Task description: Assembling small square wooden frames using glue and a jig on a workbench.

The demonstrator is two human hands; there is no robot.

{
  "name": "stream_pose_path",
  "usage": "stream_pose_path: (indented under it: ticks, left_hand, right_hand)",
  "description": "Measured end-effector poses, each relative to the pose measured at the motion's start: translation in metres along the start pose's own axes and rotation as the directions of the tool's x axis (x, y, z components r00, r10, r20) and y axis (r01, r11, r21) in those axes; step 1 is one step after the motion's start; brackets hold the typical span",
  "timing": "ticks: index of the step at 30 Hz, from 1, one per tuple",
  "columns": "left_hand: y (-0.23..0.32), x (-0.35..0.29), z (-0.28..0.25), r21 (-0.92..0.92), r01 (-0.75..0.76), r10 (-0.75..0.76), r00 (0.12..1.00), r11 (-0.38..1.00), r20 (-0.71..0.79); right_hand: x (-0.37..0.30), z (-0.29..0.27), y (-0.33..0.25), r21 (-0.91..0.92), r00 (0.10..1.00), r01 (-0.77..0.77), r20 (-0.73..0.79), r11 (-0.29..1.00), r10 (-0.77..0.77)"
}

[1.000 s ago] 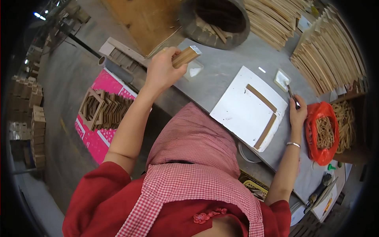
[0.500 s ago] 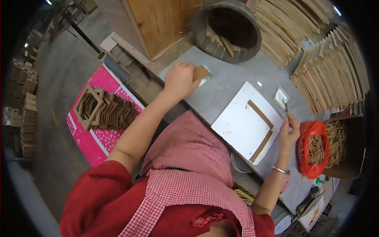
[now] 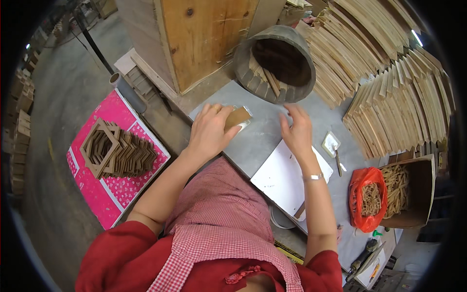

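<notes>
My left hand point(image 3: 209, 129) is at the far left of the grey table, its fingers closed on a short brown wooden piece point(image 3: 237, 118). Something clear or whitish shows around that piece; I cannot make out what it is. Over the far edge of the white board point(image 3: 275, 175) hovers my right hand point(image 3: 296, 129), fingers apart and nothing in them. A brown wooden strip point(image 3: 300, 211) lies on the board, partly hidden by my right forearm. Beyond the board sits a small shallow white dish point(image 3: 331, 142), with a thin brush-like stick point(image 3: 338, 163) beside it.
A dark round tub point(image 3: 304, 80) with wood sticks lies tipped at the back. Tall stacks of wooden strips point(image 3: 404, 107) stand far right. A red bag point(image 3: 368, 214) of rubber bands leans by a cardboard box point(image 3: 421, 199). Hexagonal wooden frames point(image 3: 119, 151) are on a pink surface point(image 3: 92, 199).
My right hand has let go of the stick by the dish and moved left and away from me, over the board. The left hand stays on the wooden piece.
</notes>
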State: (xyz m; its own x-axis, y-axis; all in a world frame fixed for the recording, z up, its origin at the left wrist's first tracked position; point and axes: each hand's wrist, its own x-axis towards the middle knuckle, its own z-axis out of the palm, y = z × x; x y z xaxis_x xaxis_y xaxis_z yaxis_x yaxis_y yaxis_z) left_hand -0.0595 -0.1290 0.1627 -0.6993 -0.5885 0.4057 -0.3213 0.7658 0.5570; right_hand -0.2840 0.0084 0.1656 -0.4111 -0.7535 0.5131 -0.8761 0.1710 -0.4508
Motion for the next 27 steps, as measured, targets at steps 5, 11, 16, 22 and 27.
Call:
stream_pose_path:
  ticks: [5, 11, 16, 22, 27]
  left_hand:
    - [-0.003, -0.012, -0.013, 0.003, -0.011, 0.011, 1.000, 1.000, 0.028]
    - [-0.005, -0.016, -0.013, -0.058, -0.042, 0.045, 0.998, 0.997, 0.048]
    - [-0.011, -0.011, -0.008, -0.002, -0.047, 0.047, 0.996, 0.999, 0.071]
    - [-0.013, -0.004, 0.009, 0.108, -0.090, 0.083, 0.995, 0.990, 0.062]
    - [-0.015, -0.002, 0.019, 0.198, -0.114, 0.113, 0.993, 0.973, 0.020]
  right_hand:
    - [0.081, 0.059, 0.013, -0.255, 0.998, 0.059, 0.047, 0.965, -0.048]
    - [0.117, 0.094, 0.044, -0.530, 0.963, -0.099, 0.162, 0.842, 0.215]
    - [0.073, 0.040, 0.003, -0.300, 0.988, -0.092, 0.091, 0.950, 0.124]
    - [-0.020, 0.000, -0.001, -0.395, 0.938, -0.012, 0.314, 0.918, 0.147]
    - [0.030, 0.004, -0.017, -0.321, 0.990, 0.074, 0.140, 0.944, -0.030]
